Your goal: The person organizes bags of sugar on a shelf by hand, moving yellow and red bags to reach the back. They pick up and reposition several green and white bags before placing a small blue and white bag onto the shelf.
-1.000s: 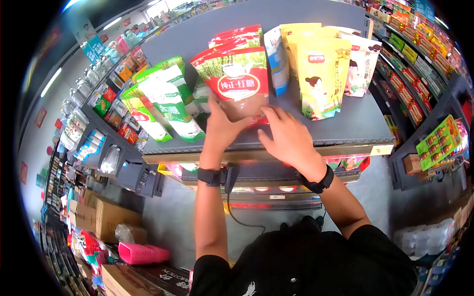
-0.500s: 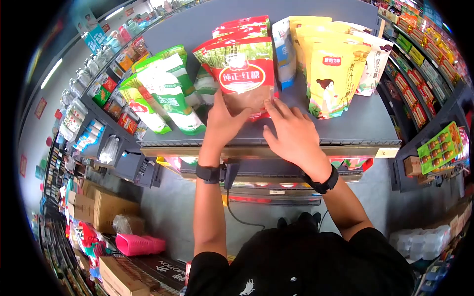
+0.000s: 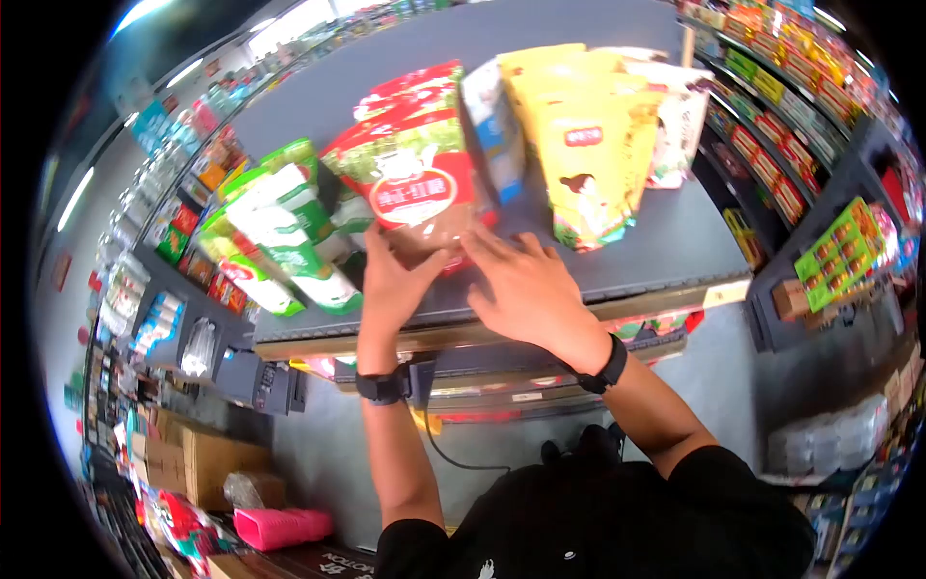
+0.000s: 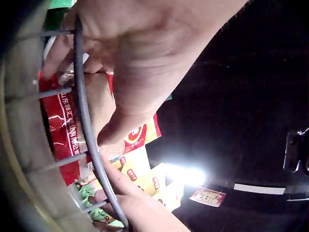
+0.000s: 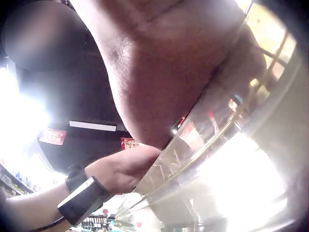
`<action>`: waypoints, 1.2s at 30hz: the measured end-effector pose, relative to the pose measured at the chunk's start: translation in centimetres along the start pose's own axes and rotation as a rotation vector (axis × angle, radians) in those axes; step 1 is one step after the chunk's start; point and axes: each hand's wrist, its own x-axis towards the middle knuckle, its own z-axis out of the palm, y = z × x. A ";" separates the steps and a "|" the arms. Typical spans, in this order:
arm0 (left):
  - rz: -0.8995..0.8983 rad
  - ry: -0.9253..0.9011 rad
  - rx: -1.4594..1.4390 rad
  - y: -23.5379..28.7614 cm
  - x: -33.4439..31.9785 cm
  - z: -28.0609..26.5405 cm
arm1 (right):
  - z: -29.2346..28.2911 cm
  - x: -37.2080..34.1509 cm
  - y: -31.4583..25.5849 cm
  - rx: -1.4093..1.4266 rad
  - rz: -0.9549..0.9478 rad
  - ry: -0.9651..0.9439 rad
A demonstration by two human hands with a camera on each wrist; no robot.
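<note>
A red pouch of brown sugar [image 3: 412, 198] stands at the front of its row on the grey shelf, its label facing me. My left hand [image 3: 392, 289] lies at its lower left, with the fingers along the side and the thumb stretched toward the lower front. In the left wrist view that thumb crosses the pouch's brown window. My right hand [image 3: 531, 294] touches the lower right part with extended fingertips. More red pouches [image 3: 424, 87] stand behind. Green and white pouches [image 3: 289, 232] lean on the left; yellow pouches [image 3: 588, 169] stand on the right.
A blue and white pouch [image 3: 500, 130] stands between the red and yellow rows, and a pale pouch [image 3: 677, 130] at the far right. The shelf [image 3: 675, 232] ends in a front rail with a price tag [image 3: 725, 292]. Stocked shelves [image 3: 772, 145] rise to the right.
The head view has swung, so shelf, pouches and hands appear lower and further left than half a second ago. Both hands stay at the red pouch's lower part.
</note>
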 end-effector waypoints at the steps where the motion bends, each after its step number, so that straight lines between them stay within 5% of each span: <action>1: 0.025 -0.020 -0.068 -0.5 0.2 0.1 | 0.0 0.0 0.0 -0.008 -0.006 0.019; 5: -0.035 -0.014 0.240 0.9 -0.1 0.6 | -0.1 -0.4 -0.3 -0.034 -0.005 0.110; 7: 0.140 0.126 0.653 -0.7 -0.7 1.1 | 0.3 -0.4 -0.1 -0.051 -0.068 0.249; 9: -0.057 0.052 0.654 1.8 -1.0 2.0 | 0.6 -0.9 -0.1 -0.004 -0.059 0.227; 11: 0.022 -0.003 0.481 1.2 -0.7 1.8 | 0.7 -1.1 0.0 0.007 -0.077 0.254; 19: -0.066 0.009 0.772 -0.5 -0.9 1.0 | -0.9 -10.8 -0.6 0.338 -0.249 0.525; 25: -0.060 0.021 0.754 0.0 -1.1 1.3 | 0.7 -24.4 2.4 0.373 0.057 -0.123; 30: -0.070 0.053 0.758 -0.5 -1.0 1.1 | 1.3 -33.1 6.0 0.312 0.399 -0.454; 36: -0.104 0.055 0.647 -0.6 -0.2 0.5 | 1.1 -42.2 11.6 0.457 0.764 -0.507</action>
